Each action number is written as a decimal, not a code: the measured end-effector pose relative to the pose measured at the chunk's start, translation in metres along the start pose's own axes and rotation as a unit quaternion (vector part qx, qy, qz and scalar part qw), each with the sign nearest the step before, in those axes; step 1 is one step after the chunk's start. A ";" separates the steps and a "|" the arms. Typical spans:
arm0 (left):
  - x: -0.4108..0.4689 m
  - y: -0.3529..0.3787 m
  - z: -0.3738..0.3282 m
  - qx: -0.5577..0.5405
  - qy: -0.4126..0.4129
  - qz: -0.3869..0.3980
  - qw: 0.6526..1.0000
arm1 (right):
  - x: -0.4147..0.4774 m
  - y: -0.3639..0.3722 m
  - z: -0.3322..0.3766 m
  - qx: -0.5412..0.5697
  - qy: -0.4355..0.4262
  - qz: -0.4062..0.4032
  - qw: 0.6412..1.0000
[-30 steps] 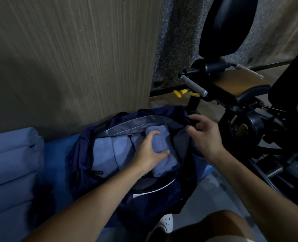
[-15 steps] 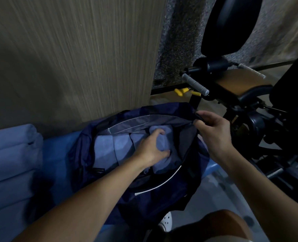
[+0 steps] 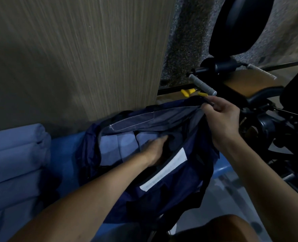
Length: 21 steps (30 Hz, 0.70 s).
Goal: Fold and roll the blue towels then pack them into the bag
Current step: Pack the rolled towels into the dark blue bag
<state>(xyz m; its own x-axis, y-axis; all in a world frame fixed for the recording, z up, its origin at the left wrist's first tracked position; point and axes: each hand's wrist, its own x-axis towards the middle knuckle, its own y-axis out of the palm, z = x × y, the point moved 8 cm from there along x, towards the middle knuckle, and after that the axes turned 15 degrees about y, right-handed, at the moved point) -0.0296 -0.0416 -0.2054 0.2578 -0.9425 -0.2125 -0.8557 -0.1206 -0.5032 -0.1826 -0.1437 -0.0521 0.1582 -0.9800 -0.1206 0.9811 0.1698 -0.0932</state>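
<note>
Since half a second back the left hand (image 3: 154, 150) has sunk deeper into the navy soft-fabric bag (image 3: 171, 194), and the right hand (image 3: 221, 119) has drawn the bag's rim higher and outward, turning a white rectangular label strip (image 3: 164, 170) into view. Step in hand: packing, third roll going in. Left fingers curl round a pale-blue rolled towel (image 3: 144, 138) at the right end of the row, tips lost in shadow; two matching rolls (image 3: 109, 151) stand packed just beside it, touching. Right thumb and fingers pinch the rim's far corner, holding the mouth agape. Next move, by judgement: seat the roll level with its neighbours, release, then reach left for the stack of pale-blue towels (image 3: 17, 154) (whether these are rolled already or only folded cannot be told). Materials: bag limp, thin, faintly sheened, with a grey stitched inner panel (image 3: 144, 121); towels matte, soft, plump cylinders; bright-blue smooth pad (image 3: 66, 154) beneath; wood-grain panel (image 3: 74, 58) behind; black padded exercise machine (image 3: 240, 23) with a grey knurled handle (image 3: 202, 85) to the right.
</note>
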 end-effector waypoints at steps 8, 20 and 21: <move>0.002 0.004 -0.032 0.234 0.069 -0.029 0.969 | -0.022 -0.027 -0.016 -0.010 -0.015 0.023 1.000; -0.021 -0.003 -0.023 0.385 0.178 0.123 0.897 | -0.010 -0.027 -0.016 -0.040 -0.014 0.039 0.998; -0.022 -0.005 -0.022 0.419 0.185 0.107 0.882 | -0.010 -0.028 -0.015 -0.041 -0.016 0.035 0.998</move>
<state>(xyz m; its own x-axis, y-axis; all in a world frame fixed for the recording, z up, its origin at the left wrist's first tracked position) -0.0406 -0.0271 -0.1798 -0.1663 -0.9716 -0.1682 -0.1944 0.1995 -0.9604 -0.2135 -0.1376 -0.0634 0.2301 -0.9682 -0.0980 0.9552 0.2440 -0.1673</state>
